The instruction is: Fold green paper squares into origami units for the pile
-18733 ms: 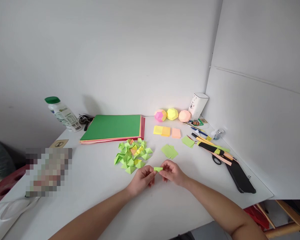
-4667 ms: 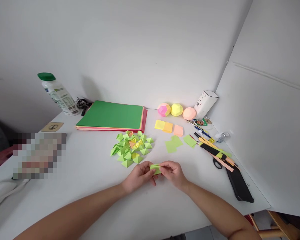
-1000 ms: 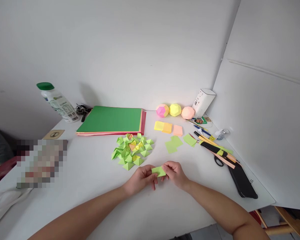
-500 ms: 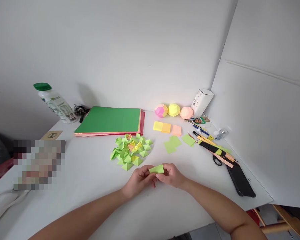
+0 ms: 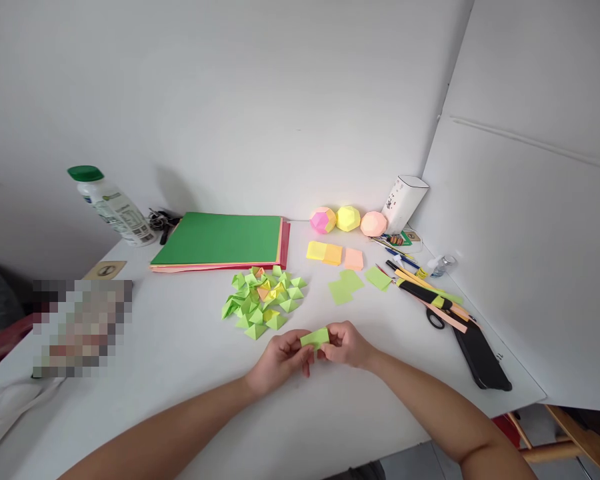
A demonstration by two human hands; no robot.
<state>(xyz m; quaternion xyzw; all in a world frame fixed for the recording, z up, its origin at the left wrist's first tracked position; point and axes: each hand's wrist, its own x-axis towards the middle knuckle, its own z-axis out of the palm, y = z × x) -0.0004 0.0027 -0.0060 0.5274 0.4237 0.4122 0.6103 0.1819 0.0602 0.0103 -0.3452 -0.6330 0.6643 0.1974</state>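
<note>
"White desk (image 5: 180,343), grey wall (image 5: 260,107) behind. What's on your head feed?"

"From my remote seat: green strip (image 5: 315,339), held up over the near part of the desk, between both hands. Left hand (image 5: 277,360) pinches its left end, thumb in front. Right hand (image 5: 350,345) grips the other end by thumb and fingers."

"Layers?"

"Can't tell, too small on my screen."

"What might go wrong?"

"Uneven pull, I'd say. If one thumb slips, the edges could drift and any crease could set crooked. Press too hard and thin paper may wrinkle. I see it tilted as well, right end higher, so lining up by eye might be off."

"Anything close to knock?"

"Pile (image 5: 255,303) of folded pieces, just beyond the left hand. A stray knuckle could scatter it or flatten the points. Loose squares (image 5: 345,287) lie past the right hand; light, so a draught might shift them."

"Sharps?"

"Black-and-yellow tool (image 5: 420,291) off right, well apart from the fingers. I can't confirm a blade. Low risk unless the right hand swings wide; phone (image 5: 483,363) sits over there too."
</note>
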